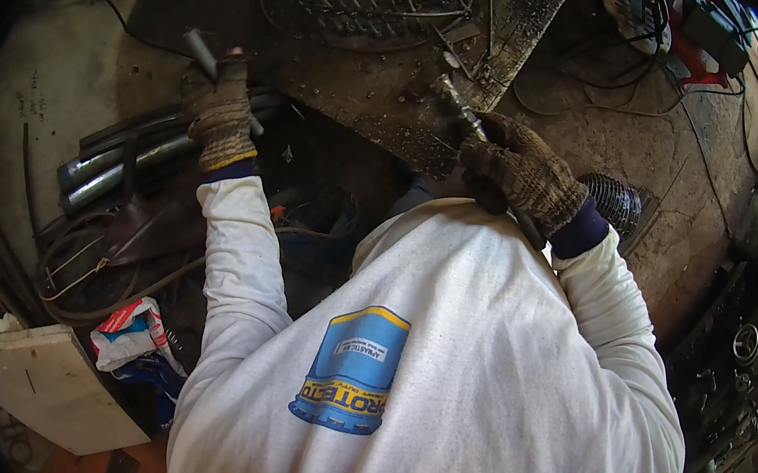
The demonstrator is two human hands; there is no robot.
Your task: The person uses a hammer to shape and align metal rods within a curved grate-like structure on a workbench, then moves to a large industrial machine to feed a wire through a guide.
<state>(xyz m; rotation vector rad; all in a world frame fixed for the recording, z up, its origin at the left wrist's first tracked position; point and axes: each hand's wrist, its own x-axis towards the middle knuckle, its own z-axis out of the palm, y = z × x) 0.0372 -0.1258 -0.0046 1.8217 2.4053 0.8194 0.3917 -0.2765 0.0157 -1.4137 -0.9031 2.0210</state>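
Observation:
My left hand (221, 114), in a brown knitted work glove, is closed around a short grey metal rod or tube (201, 52). One end sticks out above the fingers and the other shows beside the wrist. My right hand (525, 167), gloved the same way, grips a slim silvery metal piece (460, 107) with a stepped, uneven surface. Its tip points up and left over the edge of a dark metal plate or tabletop (508, 61). The kind of this piece is not clear, and its lower part is hidden in the glove.
A round wire frame (366, 4) with several short metal pins lies at the top. Shiny pipes (93, 186) lie below my left hand. A ribbed dark coil (613, 203) rests beside my right wrist. Cables, a red tool (695, 67) and metal scrap fill the right side.

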